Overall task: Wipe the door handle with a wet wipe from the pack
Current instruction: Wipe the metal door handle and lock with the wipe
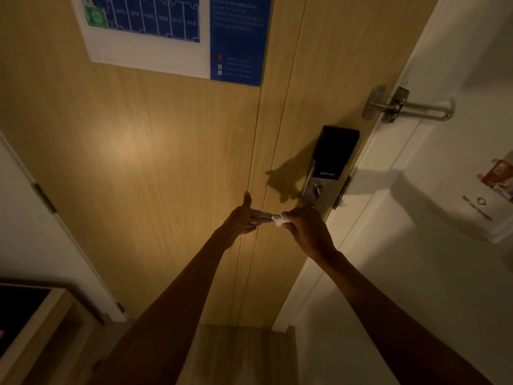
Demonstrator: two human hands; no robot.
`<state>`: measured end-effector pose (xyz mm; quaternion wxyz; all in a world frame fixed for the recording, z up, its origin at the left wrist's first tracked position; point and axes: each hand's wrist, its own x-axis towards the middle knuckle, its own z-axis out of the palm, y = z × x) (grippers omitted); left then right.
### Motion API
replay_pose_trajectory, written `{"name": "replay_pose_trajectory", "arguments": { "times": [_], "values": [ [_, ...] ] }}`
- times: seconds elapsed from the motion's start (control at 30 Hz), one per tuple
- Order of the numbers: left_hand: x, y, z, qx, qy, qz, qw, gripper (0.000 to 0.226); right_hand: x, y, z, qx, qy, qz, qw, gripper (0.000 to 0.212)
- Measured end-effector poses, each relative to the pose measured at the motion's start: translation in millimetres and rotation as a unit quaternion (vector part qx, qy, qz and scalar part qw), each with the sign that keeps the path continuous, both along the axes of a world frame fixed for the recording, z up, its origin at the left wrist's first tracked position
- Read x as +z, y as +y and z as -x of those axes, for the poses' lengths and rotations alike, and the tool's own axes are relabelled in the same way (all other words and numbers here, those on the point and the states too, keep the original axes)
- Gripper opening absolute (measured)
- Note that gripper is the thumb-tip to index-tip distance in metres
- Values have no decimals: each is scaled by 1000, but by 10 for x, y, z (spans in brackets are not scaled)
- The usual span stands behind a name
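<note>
A metal lever door handle sticks out leftward from the smart lock plate on the wooden door. My right hand grips a crumpled white wet wipe around the handle's middle. My left hand is at the handle's free end, its fingers straight against the tip and its thumb pointing up. Only a short bare stretch of the handle shows between the two hands. No wipe pack is in view.
A swing-bar door guard is mounted above the lock at the door's edge. A blue and white floor plan sign hangs high on the door. White walls flank the door, with a wooden cabinet at lower left.
</note>
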<state>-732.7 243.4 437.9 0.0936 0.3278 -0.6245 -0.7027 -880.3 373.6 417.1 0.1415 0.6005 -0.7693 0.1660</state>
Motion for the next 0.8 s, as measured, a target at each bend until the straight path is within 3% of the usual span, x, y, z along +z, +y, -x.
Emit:
{"name": "replay_pose_trajectory", "arguments": {
  "times": [0.27, 0.43, 0.67, 0.8],
  "values": [
    [-27, -102, -42, -21, 15, 4, 1000, 87, -141, -153, -165, -19, -6, 32, 999, 17],
    [-8, -144, -43, -43, 5, 15, 999, 91, -55, -197, -97, 0, 15, -10, 1000, 14],
    [-12, -173, -48, -44, 7, 0, 999, 93, 184, -268, 4, 38, -71, -71, 994, 19],
    [-36, -188, -27, -32, 20, -13, 999, 93, 115, -281, 7, 18, -68, -57, 996, 21]
  ]
}}
